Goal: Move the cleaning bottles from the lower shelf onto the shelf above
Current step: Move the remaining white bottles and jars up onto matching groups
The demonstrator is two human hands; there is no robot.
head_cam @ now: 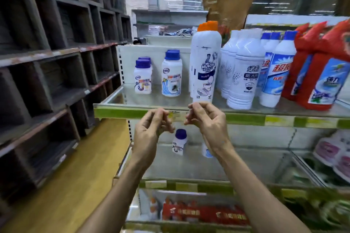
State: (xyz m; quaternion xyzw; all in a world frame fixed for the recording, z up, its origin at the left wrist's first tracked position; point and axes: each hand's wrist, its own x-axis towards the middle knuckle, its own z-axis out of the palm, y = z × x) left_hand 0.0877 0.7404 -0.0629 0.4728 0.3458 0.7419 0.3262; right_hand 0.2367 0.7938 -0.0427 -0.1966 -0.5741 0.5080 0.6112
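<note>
On the lower shelf [189, 166] stands a small white bottle with a purple cap [179, 143], seen between my wrists. A second white bottle [205, 150] beside it is mostly hidden behind my right wrist. My left hand [151, 128] and my right hand [205, 119] hover side by side in front of the upper shelf's green edge strip [117, 112], fingers loosely curled, holding nothing. On the upper shelf stand two groups of purple-capped white bottles [143, 77] [172, 74] and a tall orange-capped white bottle [205, 62].
Right of these on the upper shelf are white bottles [241, 73], blue-capped bottles [274, 73] and red bottles [318, 70]. Pink-labelled packs [333, 153] fill the lower shelf's right end. Dark wooden cubbyholes [47, 62] line the left. Red packages [204, 213] lie on the bottom shelf.
</note>
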